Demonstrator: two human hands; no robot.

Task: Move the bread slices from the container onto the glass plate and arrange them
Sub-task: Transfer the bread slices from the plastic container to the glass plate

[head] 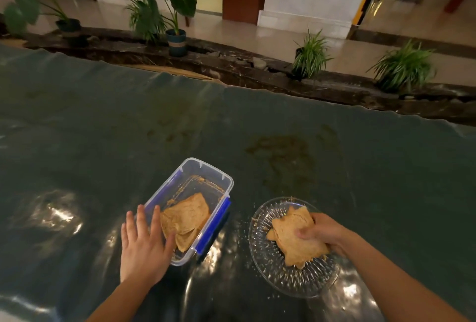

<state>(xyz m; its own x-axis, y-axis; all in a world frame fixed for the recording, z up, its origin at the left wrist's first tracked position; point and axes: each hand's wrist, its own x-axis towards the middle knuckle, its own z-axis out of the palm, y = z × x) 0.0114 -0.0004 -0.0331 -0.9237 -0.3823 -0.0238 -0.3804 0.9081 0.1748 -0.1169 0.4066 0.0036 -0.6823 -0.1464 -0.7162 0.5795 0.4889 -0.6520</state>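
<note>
A clear plastic container with blue clips sits on the table, holding a few tan bread slices stacked at its near end. My left hand rests flat on the container's near left corner, fingers spread, thumb touching the slices. To the right lies a patterned glass plate with bread slices piled on it. My right hand grips the right edge of these slices, thumb on top, over the plate.
The table is covered in a dark green glossy sheet with brown stains beyond the plate. Crumbs lie scattered between container and plate. Potted plants line a dark ledge past the table's far edge.
</note>
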